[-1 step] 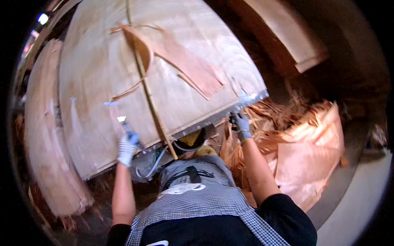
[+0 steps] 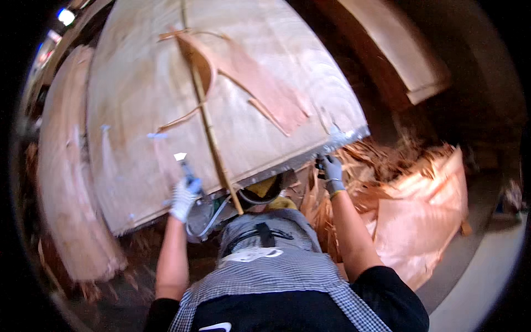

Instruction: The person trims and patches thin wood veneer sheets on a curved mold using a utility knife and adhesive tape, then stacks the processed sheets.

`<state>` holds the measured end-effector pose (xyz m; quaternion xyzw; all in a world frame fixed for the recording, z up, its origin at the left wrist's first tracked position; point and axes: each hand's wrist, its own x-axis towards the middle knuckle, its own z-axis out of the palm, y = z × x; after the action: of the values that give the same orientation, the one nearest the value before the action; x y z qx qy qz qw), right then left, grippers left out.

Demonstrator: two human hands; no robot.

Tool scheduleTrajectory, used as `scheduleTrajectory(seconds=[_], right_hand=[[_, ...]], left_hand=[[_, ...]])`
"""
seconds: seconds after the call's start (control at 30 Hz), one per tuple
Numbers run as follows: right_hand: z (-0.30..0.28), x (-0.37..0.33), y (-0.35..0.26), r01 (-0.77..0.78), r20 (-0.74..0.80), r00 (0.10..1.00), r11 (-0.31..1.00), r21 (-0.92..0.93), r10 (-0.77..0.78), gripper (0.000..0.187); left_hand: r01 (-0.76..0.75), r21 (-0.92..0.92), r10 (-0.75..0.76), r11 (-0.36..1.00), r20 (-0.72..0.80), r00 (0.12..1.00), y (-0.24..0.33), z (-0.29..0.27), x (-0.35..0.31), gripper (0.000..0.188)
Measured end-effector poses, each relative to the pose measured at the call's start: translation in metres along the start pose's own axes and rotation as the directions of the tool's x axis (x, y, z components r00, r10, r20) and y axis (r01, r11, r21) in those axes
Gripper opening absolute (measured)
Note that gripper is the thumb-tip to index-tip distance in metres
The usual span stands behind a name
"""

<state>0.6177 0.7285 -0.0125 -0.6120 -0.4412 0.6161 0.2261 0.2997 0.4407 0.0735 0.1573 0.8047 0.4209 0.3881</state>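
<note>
My left hand (image 2: 186,198), in a white and blue glove, is closed round the handle of a putty knife (image 2: 186,168). Its pale blade points away from me over the near left part of a large wooden veneer sheet (image 2: 265,61). At the sheet's near right edge my right hand (image 2: 332,168), in a grey glove, is closed on a small dark object (image 2: 319,162) whose kind I cannot make out. A thin wooden stick (image 2: 213,141) lies lengthwise over the sheet. Beside it lies a curled, torn veneer strip (image 2: 265,88).
A heap of reddish veneer scraps (image 2: 420,205) stands at the right. Along the left lies a long bundle of veneer (image 2: 72,166). A dark round container (image 2: 263,192) sits below the sheet's near edge, close to my apron (image 2: 271,271). Another board (image 2: 390,44) is at the far right.
The whole view has shifted slightly. My left hand with the putty knife has moved a little to the right over the sheet; my right hand stays by the edge.
</note>
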Motion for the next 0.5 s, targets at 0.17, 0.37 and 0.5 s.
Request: scheduleTrajectory(seconds=[0.17,0.37,0.5], right_hand=[[-0.02,-0.015,-0.026,0.058,0.075,0.997,0.931,-0.359,-0.033,0.044],[-0.001,-0.068,-0.033,0.573,0.559,0.737,0.79,-0.218,-0.38,0.032],[0.068,-0.068,-0.052,0.249,0.665,0.725,0.968,-0.006,-0.183,0.026]], left_hand=[[-0.223,0.309,0.151,0.925,0.239,0.959,0.042,0.11,-0.036,0.044],[-0.404,0.469,0.283,0.785,0.308,0.908,0.068,0.18,-0.06,0.045],[-0.455,0.534,0.247,0.712,0.415,0.875,0.07,0.193,-0.047,0.04]])
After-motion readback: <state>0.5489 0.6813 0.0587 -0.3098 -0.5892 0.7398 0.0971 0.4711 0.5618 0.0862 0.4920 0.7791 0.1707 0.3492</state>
